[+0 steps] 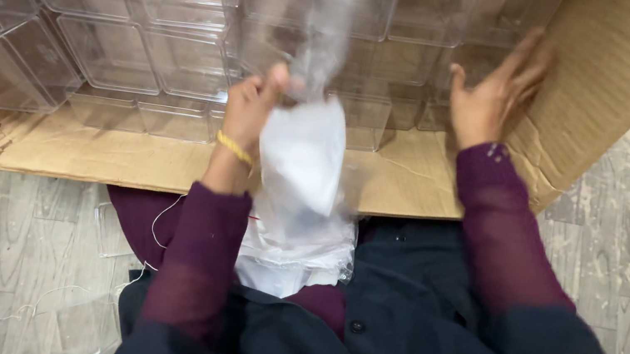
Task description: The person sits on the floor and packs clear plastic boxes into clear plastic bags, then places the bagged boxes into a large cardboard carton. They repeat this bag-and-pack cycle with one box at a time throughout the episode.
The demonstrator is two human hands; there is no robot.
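Note:
My left hand (253,101) is raised over the box's front flap, its fingers closed on a clear plastic bag with a white item inside (303,154); the bag's top is blurred. A stack of similar clear bags (295,250) lies on my lap below it. Fingers apart, my right hand (493,87) reaches into the large cardboard box (618,73) and rests near the clear plastic containers (145,24) stacked inside. It holds nothing.
The box lies open on its side on a grey wood-pattern floor (625,243), its bottom flap (124,155) toward me. A clear lid (113,229) and thin white strings lie on the floor at left.

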